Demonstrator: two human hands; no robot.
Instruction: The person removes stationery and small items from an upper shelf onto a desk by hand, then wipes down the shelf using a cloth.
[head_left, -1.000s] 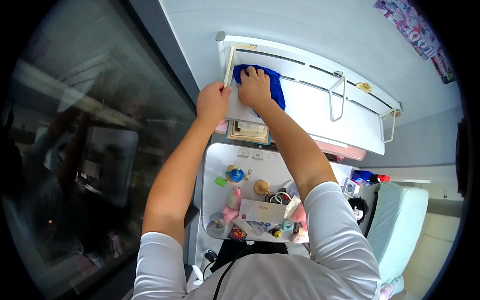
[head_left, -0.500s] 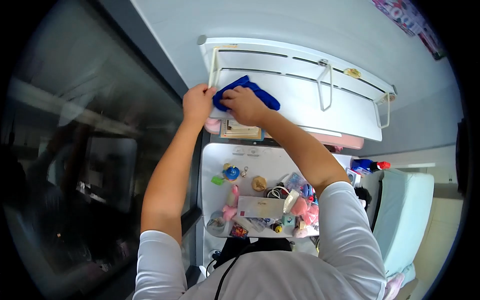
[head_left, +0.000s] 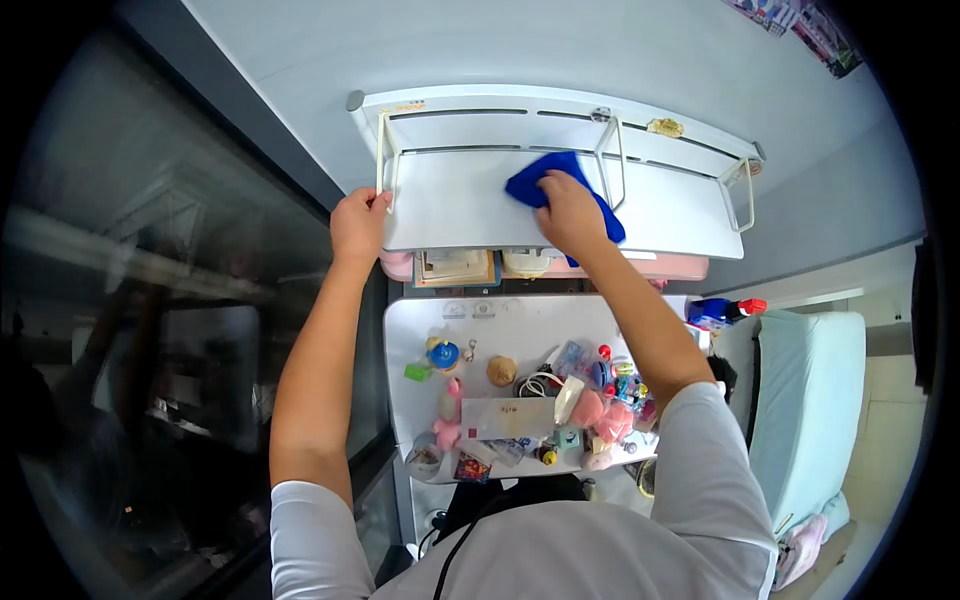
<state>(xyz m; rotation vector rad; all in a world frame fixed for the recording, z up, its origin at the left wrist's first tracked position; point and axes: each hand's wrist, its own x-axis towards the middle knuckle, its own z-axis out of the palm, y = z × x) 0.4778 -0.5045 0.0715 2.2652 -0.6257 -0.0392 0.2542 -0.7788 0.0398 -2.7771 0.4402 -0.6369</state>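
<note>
My right hand point(head_left: 572, 212) presses a blue cloth point(head_left: 552, 176) onto the white shelf point(head_left: 455, 205), near its middle wire divider point(head_left: 622, 165). Part of the cloth shows behind the fingers and part hangs to the right of the hand, by the shelf's front edge. At the shelf's left end, my left hand point(head_left: 358, 225) is closed round the lower front part of the cream end bracket point(head_left: 382, 160).
Below the shelf stands a white desk point(head_left: 415, 325) with a long white box point(head_left: 508, 418), a blue-topped item point(head_left: 443, 354), pink plush toys point(head_left: 612, 418) and a clear bowl point(head_left: 424, 460). Dark glass point(head_left: 150, 300) lies left; a bed point(head_left: 808, 400) is at right.
My right hand and the blue cloth have moved right along the shelf, from its left end to the middle divider. My left hand stays at the left bracket. The view has shifted slightly.
</note>
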